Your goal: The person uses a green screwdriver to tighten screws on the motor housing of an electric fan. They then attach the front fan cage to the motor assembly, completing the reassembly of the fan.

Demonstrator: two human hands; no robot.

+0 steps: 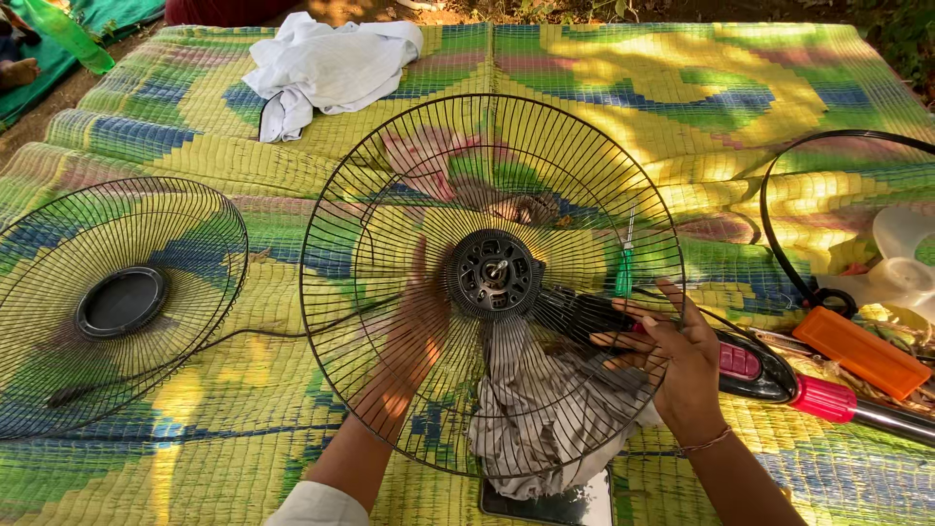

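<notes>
An orange box (861, 351) lies at the mat's (682, 88) right edge. Behind the central fan guard (492, 282), the left hand (414, 326) spreads flat; the right hand (682, 356) grips its rim

A woven mat (740, 88) in yellow, green and blue covers the ground. On it lie a white cloth (326, 63) at the far edge, a loose fan grille (117, 302) at the left, a green screwdriver (624, 268) near the middle, and at the right a black ring (779, 253), an orange block (862, 353) and a white blade (901, 268).
</notes>
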